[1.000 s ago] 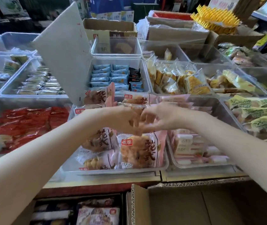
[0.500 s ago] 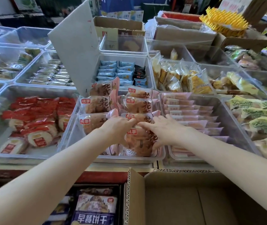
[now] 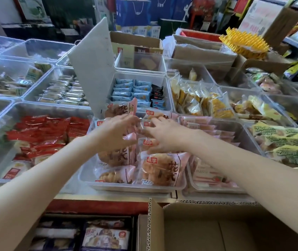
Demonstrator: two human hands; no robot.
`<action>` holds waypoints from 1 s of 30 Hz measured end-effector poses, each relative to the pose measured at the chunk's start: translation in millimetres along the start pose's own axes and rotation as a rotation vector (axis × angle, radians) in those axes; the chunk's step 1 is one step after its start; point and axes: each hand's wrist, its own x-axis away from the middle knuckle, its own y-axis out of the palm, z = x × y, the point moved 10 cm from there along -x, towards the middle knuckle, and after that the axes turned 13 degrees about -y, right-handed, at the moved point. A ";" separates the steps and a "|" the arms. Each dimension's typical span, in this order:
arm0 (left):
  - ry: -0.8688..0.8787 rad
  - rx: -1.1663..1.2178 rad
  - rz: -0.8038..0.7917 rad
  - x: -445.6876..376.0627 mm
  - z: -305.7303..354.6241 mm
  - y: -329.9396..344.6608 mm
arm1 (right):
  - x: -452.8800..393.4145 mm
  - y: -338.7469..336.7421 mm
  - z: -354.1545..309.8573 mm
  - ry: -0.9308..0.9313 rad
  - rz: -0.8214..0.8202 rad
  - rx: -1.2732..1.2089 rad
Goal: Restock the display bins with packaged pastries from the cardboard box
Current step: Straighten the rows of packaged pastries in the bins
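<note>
Left grip: left hand (image 3: 115,132) hovering over the pink pastry packs (image 3: 161,168), fingers spread and relaxed, holding nothing.
Right grip: right hand (image 3: 164,135) reaching in beside the left, fingertips touching a pack edge; whether pinching it, cannot tell.
Task item location: packs lying under and just nearer than both grips, filling the clear display bin (image 3: 126,187) in overlapping rows.
Handling: judging light and soft; film wrapper likely slippery and crinkling; pastry inside probably crushing under pressure.
Hold point: taking each pack by its sealed end or flat sides, avoiding squeezing the middle.
Supply: cardboard box (image 3: 190,230) standing open well below the grips, visible interior showing bare.
Surface: table carrying many clear bins; red packs (image 3: 45,131) left of the grips, slim pink packs (image 3: 215,127) right.
Room: shop interior, white divider board (image 3: 93,69) rising beyond the grips.
</note>
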 end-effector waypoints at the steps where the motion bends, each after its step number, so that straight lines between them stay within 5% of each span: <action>1: -0.091 0.052 0.013 0.2 -24.7 -7.7 | -10.5 -5.5 -7.8 -0.025 0.032 -0.019; 4: -0.279 -0.042 -0.136 14.0 -85.6 3.2 | -46.2 -2.3 -31.6 -0.093 0.054 -0.074; 8: -0.268 -0.218 -0.274 24.0 -103.5 29.7 | -79.3 26.1 -45.1 -0.062 -0.031 -0.095; 15: -0.236 -0.466 -0.195 10.0 -108.6 38.8 | -98.6 37.3 -43.2 0.065 -0.040 0.049; 21: -0.201 -0.502 -0.027 -3.7 -100.6 6.2 | -97.4 23.3 -13.0 0.178 0.017 -0.128; 24: -0.041 -0.482 0.325 12.1 -87.7 -28.8 | -98.1 13.8 -5.9 0.204 0.058 -0.118; 26: 0.190 -0.438 0.425 34.2 -71.0 -26.7 | -100.5 10.4 -6.6 0.192 0.062 -0.071; 30: 0.459 -0.277 0.060 67.3 -40.5 40.8 | -102.0 13.5 -3.1 0.205 0.072 -0.169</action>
